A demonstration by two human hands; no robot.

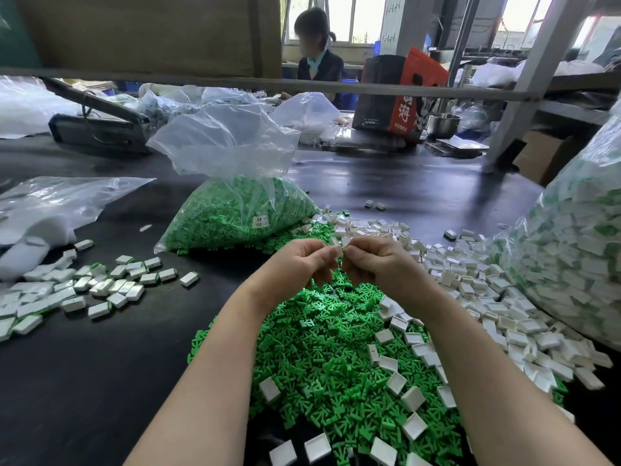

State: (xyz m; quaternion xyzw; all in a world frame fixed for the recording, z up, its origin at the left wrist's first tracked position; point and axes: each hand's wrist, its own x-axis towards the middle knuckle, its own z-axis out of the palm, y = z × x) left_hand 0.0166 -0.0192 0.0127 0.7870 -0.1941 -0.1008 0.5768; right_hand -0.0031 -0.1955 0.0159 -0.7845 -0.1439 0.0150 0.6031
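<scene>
Head view, left to right. Far left on black bench: small done pile, white shells with green showing at the edges, looks like assembled units. Behind it, flat clear bag, contents washed out. Centre-back: open bag of green inserts, mostly full.

Left hand up over the loose green heap, grip closed to a fingertip pinch on a white shell. Right hand opposite, grip likewise pinched on the same shell from the other side, remaining fingers curled. Shell in the air between both hands, above the heap, clear of the bench.

Right of the hands: spread of loose white shells, many open side up. Far right: big clear sack, white pieces with green flecks through the film.

Progress, judged: one unit mid-assembly, probably pressing an insert into the shell. Done pile tiny against both loose heaps plus the full green bag, so early, bulk left. Further along if the sack holds finished units; cannot tell.

Hidden: no insert visible in the pinch, covered by fingertips; seated or not, unknown. Sack cut off by the frame edge at right, done pile cut off at left, green heap cut off at the bottom. Bag label too small to read.
</scene>
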